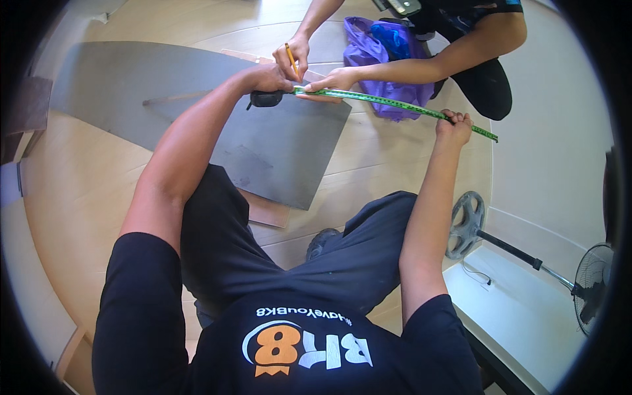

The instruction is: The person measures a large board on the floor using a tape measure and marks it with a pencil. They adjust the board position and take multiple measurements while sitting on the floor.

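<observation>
My left hand [266, 79] grips a tape measure at its black case [266, 98], with the thumb side by the blade's mouth. The green blade [385, 100] is drawn out to the right in a slight slant. My right hand [455, 127] pinches that blade a little short of its end hook. Between my hands, a co-worker's hand [335, 81] supports the blade near the case. The co-worker's other hand [295, 52] holds a yellow pencil [291, 57], point down by the blade. Below the case lies a large grey board [276, 153] with a curved outline.
Reddish-brown wood pieces [269, 210] show under the board. A purple plastic bag [363, 44] sits beside the kneeling co-worker. To my right, a pedestal fan [553, 271] with a round base [464, 224] stands by a white surface [523, 306]. The floor [360, 168] has pale planks.
</observation>
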### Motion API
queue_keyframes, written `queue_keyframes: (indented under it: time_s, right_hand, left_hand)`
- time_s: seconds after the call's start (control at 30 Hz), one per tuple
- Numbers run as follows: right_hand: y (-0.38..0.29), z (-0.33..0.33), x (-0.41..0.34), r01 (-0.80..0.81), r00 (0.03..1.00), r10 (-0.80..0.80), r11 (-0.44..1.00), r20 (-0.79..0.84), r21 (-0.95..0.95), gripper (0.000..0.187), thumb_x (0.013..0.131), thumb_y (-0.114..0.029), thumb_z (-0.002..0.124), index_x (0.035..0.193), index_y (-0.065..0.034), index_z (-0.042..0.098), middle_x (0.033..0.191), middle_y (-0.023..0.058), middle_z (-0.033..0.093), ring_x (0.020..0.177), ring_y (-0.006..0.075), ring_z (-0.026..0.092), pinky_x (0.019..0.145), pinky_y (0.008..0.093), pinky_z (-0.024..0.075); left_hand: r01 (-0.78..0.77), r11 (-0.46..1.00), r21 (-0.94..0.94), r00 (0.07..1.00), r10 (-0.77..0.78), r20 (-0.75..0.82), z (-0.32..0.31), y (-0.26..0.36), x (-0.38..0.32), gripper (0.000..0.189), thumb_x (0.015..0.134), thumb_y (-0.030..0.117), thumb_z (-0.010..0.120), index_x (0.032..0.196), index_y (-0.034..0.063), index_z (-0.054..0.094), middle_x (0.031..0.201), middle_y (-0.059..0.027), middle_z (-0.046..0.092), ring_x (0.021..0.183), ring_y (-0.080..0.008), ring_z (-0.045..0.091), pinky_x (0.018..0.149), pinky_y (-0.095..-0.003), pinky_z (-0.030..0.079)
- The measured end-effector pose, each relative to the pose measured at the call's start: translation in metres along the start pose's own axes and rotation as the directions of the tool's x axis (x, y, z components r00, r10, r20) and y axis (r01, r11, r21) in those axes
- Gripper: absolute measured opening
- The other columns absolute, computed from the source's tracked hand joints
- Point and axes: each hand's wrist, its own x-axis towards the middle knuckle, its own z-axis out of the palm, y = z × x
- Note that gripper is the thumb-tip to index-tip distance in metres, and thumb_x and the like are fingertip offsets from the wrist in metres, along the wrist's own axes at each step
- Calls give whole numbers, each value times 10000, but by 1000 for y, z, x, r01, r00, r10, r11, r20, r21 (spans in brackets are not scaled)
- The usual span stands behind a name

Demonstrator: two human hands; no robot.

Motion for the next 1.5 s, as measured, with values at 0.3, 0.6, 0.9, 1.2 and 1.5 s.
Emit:
queue_keyframes:
  time_s: [0.3,0.6,0.9,1.2,1.5]
  right_hand:
    - [-1,-1,4,-9,1000,9,1000,8,-4,189,1111,-277,309,1067,-152,444,665,-42,364,511,104,344,547,295,401]
    - [0,-4,9,-22,1000,22,1000,17,-17,189,1107,-269,323,997,-167,438,634,-45,375,505,103,368,534,292,408]
    - [1,-8,12,-20,998,18,999,61,25,252,1105,-320,353,960,-132,439,628,-27,376,525,108,390,538,305,417]
    - [-8,2,0,13,992,4,990,123,-137,370,1072,-461,400,1144,-101,438,1074,128,592,928,289,609,907,517,483]
    - [0,-11,18,-183,975,153,965,-161,-191,384,1046,-384,468,1367,-173,461,1226,76,639,999,240,670,857,463,478]
  left_hand:
    - [68,997,38,997,-70,36,1,-5,6,421,843,434,724,927,21,734,774,-69,654,684,-186,567,642,-368,459]
    - [65,998,-10,992,-64,113,0,-3,-9,643,853,547,741,1302,92,668,1197,-157,679,1072,-254,626,911,-371,499]
    - [7,1000,17,993,-9,115,3,-6,-5,599,804,565,791,1134,77,689,1020,-125,676,948,-249,625,805,-389,491]
    - [-28,1000,7,965,25,263,-10,17,-15,410,875,494,757,881,84,750,738,-21,628,761,-153,567,696,-350,455]
    - [-74,994,77,865,26,501,-9,26,-25,422,935,511,681,904,106,794,710,14,609,667,-135,506,623,-331,430]
